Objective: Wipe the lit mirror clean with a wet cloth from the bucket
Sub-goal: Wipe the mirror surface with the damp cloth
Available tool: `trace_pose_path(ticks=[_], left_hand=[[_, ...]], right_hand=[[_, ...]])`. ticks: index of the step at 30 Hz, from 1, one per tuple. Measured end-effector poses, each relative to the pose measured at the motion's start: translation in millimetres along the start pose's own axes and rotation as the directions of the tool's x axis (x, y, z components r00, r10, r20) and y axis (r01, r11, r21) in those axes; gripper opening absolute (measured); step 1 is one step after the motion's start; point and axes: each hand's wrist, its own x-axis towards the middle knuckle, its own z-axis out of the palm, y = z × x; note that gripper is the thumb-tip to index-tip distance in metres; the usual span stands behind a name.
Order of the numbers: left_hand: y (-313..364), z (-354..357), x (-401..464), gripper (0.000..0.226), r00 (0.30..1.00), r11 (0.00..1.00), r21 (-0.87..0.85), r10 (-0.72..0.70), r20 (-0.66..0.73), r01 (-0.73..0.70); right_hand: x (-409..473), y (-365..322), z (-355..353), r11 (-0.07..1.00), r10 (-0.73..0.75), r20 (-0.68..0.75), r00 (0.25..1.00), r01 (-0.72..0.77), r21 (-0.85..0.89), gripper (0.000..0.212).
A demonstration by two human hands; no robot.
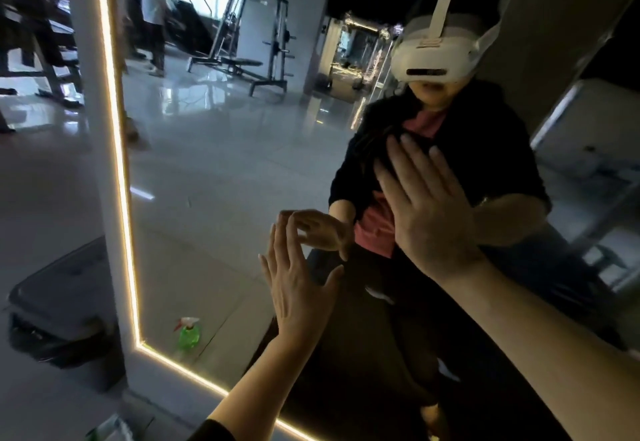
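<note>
A: Dim gym room, glossy tiled floor [41, 198] throwing back pale light. Task object: tall mirror [207, 181], flat glass, white frame, warm LED strip along its left and bottom edges. It fills most of the view, right in front of the person

B: Hands?

A: Left hand [298, 288] raised with fingers straight and slightly spread, palm toward the glass. Right hand [426, 208] likewise flat and spread, higher up and to the right. Both empty, gripping nothing. Whether the palms actually touch the glass, cannot tell

B: Cloth? Bucket?

A: Neither in view. Dark lidded bin [62, 305] stands on the floor left of the frame, matte and boxy; cannot say it is the bucket. Reflected low in the glass: green spray bottle [188, 333], translucent plastic, white trigger head

B: Step in hand, then?

A: Judgement: wiping not yet begun, since no cloth is held. Bare hands at the glass read as a check of the surface

B: Next move?

A: Likely fetch the wet cloth and wring it. Glass is smooth and hard, so excess water would run and streak; flat, even pressure should suit it
</note>
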Motion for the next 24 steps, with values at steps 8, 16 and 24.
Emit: trace_pose_path(ticks=[8,16,24], left_hand=[[13.9,16.2,-6.2,0.105,1.0,1.0,0.002,-0.018,-0.012,0.018],[43.4,34.5,-21.7,0.102,0.999,0.997,-0.064,0.038,0.003,-0.038],[57.6,47.7,-40.1,0.091,0.994,0.992,-0.064,0.108,0.026,-0.107]], right_hand=[[-72.7,-3.7,4.7,0.946,-0.323,0.191,0.927,0.325,0.022,0.046],[-85.5,26.0,-6.3,0.999,-0.046,0.055,0.997,0.045,0.018,0.037],[-118.7,57.8,-22.0,0.999,-0.041,0.103,0.994,0.043,-0.01,0.039]])
